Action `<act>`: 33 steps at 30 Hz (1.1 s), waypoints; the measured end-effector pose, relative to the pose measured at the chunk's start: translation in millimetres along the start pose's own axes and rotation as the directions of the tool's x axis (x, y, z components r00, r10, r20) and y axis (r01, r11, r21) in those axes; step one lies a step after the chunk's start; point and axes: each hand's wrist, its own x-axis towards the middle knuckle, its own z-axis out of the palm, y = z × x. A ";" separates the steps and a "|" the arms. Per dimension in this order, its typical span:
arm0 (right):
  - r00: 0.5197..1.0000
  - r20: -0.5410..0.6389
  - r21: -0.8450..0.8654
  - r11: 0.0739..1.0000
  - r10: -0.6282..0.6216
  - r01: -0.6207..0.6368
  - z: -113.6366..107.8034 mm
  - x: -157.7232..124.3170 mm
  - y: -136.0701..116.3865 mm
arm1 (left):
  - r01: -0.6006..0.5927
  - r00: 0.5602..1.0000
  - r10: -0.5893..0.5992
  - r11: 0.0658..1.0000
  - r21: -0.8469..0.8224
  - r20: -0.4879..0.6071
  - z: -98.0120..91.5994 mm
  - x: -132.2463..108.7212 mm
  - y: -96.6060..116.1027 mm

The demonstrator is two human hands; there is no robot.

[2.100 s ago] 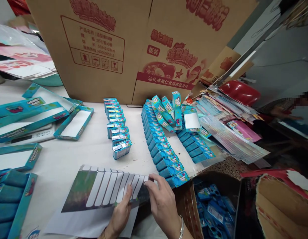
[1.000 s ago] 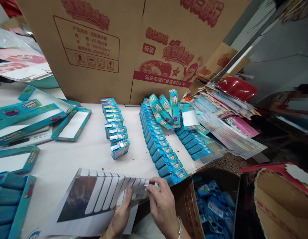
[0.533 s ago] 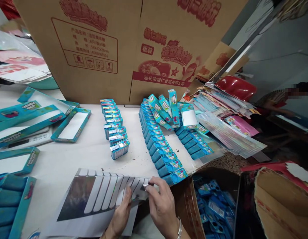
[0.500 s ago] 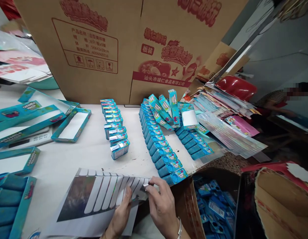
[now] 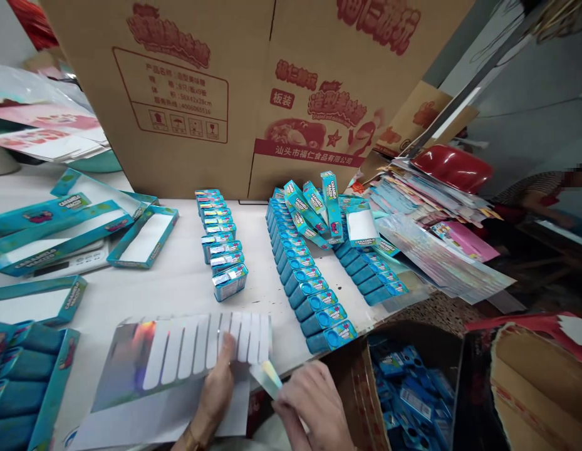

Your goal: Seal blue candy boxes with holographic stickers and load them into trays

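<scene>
A holographic sticker sheet (image 5: 154, 366) with several white peeled slots lies at the near edge of the white table (image 5: 187, 288). My left hand (image 5: 218, 391) presses flat on the sheet's right part, fingers stretched out. My right hand (image 5: 314, 404) pinches one shiny sticker strip (image 5: 267, 378), peeled off and held just right of the sheet. A row of small blue boxes with stickers on top (image 5: 222, 241) stands beyond the sheet. Longer rows of blue boxes (image 5: 302, 269) stand to the right.
Big cardboard cartons (image 5: 253, 88) wall off the back. Open blue display trays (image 5: 140, 235) lie at left. A carton of blue boxes (image 5: 403, 394) sits below the table edge at right. Stacked sheets (image 5: 436, 213) and a red object (image 5: 453, 169) lie at right. Another person's arm (image 5: 544, 197) shows far right.
My right hand has pulled the sticker strip free of the sheet and drawn it down toward me. The sheet shifted slightly, and my left hand moved up on it.
</scene>
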 end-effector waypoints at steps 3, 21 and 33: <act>0.943 0.078 0.372 0.869 0.323 -0.328 -24.5 0.0 -10.2 | -0.006 0.990 -0.008 0.995 -0.102 -0.139 -9.6 14.6 40.0; 0.622 0.254 0.575 0.401 0.741 -0.713 -69.6 -12.8 47.5 | -0.142 0.779 -0.177 0.885 0.444 0.601 102.1 -56.9 63.8; 0.684 0.002 -0.029 0.683 0.730 -0.730 -84.9 4.2 99.4 | -0.356 0.820 0.004 0.787 0.504 0.573 147.2 -36.5 38.0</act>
